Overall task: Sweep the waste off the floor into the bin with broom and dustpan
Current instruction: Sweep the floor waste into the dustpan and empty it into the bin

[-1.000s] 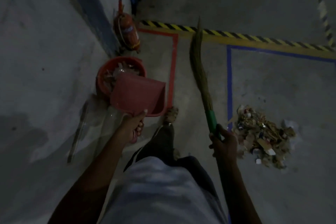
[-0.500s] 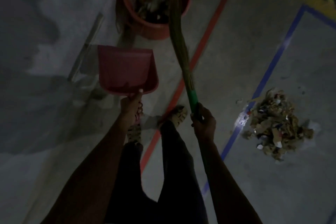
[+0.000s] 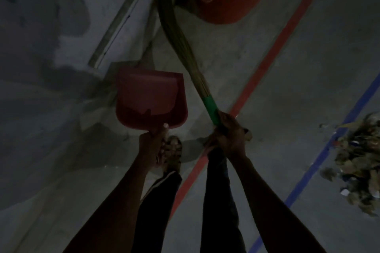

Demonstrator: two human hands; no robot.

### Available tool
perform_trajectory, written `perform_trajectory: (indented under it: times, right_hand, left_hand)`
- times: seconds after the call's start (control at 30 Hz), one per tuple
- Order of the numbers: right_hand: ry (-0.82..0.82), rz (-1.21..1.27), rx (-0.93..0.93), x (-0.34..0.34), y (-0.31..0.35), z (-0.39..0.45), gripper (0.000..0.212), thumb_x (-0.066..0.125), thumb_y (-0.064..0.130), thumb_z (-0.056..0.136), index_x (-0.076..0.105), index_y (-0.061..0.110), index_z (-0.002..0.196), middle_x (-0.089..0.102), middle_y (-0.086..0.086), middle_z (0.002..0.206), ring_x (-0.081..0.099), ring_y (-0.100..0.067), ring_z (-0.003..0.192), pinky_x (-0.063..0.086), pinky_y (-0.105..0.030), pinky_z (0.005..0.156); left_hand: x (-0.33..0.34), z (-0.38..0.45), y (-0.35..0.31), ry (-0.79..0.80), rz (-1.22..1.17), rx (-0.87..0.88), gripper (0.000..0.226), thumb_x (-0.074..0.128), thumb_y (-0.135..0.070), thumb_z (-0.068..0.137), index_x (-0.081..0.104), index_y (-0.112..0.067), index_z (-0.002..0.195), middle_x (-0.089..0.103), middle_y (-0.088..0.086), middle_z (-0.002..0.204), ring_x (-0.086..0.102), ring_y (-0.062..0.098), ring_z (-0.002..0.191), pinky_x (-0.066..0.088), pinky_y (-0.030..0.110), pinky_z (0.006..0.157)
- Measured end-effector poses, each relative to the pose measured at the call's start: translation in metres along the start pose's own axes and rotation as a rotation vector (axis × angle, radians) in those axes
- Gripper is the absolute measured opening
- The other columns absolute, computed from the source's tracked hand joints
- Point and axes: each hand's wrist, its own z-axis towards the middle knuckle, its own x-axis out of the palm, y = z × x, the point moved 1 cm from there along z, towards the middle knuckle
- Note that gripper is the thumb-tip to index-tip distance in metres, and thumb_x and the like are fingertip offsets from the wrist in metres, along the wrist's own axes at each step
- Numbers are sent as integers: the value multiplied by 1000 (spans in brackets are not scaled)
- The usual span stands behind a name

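A: Status on the head view?

B: Dim frame. Left hand (image 3: 153, 144) gripped the handle of the red dustpan (image 3: 151, 97), fingers curled round it, thumb on top. Pan sat mid-frame, held above the floor (image 3: 287, 109), its open side toward the top of the frame. Looked empty inside.

A: Right hand?

B: Right hand (image 3: 228, 135) was wrapped around the broom (image 3: 185, 47) at its green grip, just right of the pan. Bristles ran up and left from the grip toward the top of the frame, passing just left of the bin.

A: Bin?

B: Red bin (image 3: 230, 4) at top centre, cut off by the frame edge. Scraps visible inside it. Couldn't tell whether the bristles touched its wall.

A: Waste left on the floor?

B: Yes. Waste pile (image 3: 357, 170) at the right edge, well apart from pan and bin, just right of a blue floor line (image 3: 320, 156). A red floor line (image 3: 273, 55) ran diagonally between the bin side and the pile.

A: Any labels or text?

B: None readable. Too dark and blurred on pan, broom and bin.

A: Anything else?

B: Person's dark trouser legs at bottom centre, one sandalled foot (image 3: 174, 150) just below the pan. A pale strip (image 3: 123, 16) lay on the floor at upper left.
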Motion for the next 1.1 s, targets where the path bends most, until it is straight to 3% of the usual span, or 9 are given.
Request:
perform_trajectory:
  times: [0.13,0.27,0.37,0.5,0.57,0.7,0.9,1.1]
  right_hand:
    - [87,94,116,39,11,52,50,64,22,88,57,23,137,65,-6,119,69,-28,95,60,-45,74]
    - [237,4,301,60,24,105,50,62,21,95,50,27,143,68,-2,98,71,-23,74,54,-29,49]
    - [278,-7,433,69,17,126,48,59,22,96,50,25,143,62,3,81,70,-18,66,56,-28,46]
    - [208,-66,530,60,-14,118,36,56,29,98,60,17,132,66,-2,78,69,-17,60,50,-24,40]
    - [191,-100,522,50,-37,102,33,57,29,97,63,12,125,69,-7,80,70,-20,62,51,-26,41]
    - [155,-249,594,19,-94,52,34,60,35,91,63,13,117,69,-10,91,69,-30,74,61,-43,65]
    - [67,-419,670,-57,-175,-24,41,56,33,95,53,22,134,63,-12,110,63,-33,93,51,-36,73]
    - [-227,-329,860,-119,-237,-62,37,56,31,93,53,19,128,63,-12,99,62,-33,82,49,-35,66]
  left_hand:
    - [-15,31,7,-6,-13,12,45,78,-43,86,51,-13,65,48,1,48,39,11,36,34,21,40]
    - [-23,52,7,8,-17,39,42,78,-40,87,50,-15,68,47,3,52,38,12,36,33,21,39]
    - [-26,64,6,10,14,34,43,76,-41,89,49,-15,68,46,2,52,38,12,37,33,21,40]
    - [-18,71,8,16,52,44,43,75,-40,90,48,-15,68,45,3,52,36,11,35,30,19,38]
    - [-11,72,9,15,93,54,43,75,-42,90,49,-15,69,46,3,52,37,11,35,31,20,38]
    - [10,69,15,62,152,84,42,77,-42,88,52,-13,70,48,3,53,39,12,36,33,20,39]
    - [69,54,21,178,321,155,47,76,-44,87,49,-15,62,45,5,53,36,14,35,30,23,47]
    - [155,20,21,272,462,191,48,73,-56,86,54,-14,70,46,2,53,38,11,35,29,17,40]
